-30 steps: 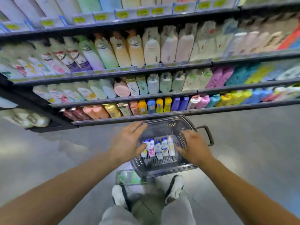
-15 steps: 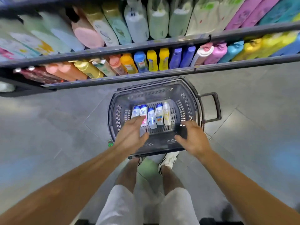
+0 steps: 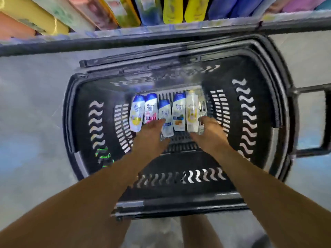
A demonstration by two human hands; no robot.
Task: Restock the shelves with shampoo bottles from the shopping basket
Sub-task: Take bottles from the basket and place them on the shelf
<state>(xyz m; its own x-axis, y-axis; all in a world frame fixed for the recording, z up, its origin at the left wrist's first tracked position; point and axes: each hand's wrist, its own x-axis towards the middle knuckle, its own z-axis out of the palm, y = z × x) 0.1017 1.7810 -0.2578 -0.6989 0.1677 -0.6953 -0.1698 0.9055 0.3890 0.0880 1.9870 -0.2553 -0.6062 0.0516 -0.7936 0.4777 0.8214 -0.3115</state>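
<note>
Both hands dropped deeper: left hand (image 3: 152,135) and right hand (image 3: 207,133), spread, empty, reached slick, rigid shampoo bottles (image 3: 165,119); mid-body looked safest.

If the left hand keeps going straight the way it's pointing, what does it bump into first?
Probably the middle bottle. The left hand points its fingertips right at that bottle's lower half, inside the basket. It may already touch it; depth is hard to judge.
</note>
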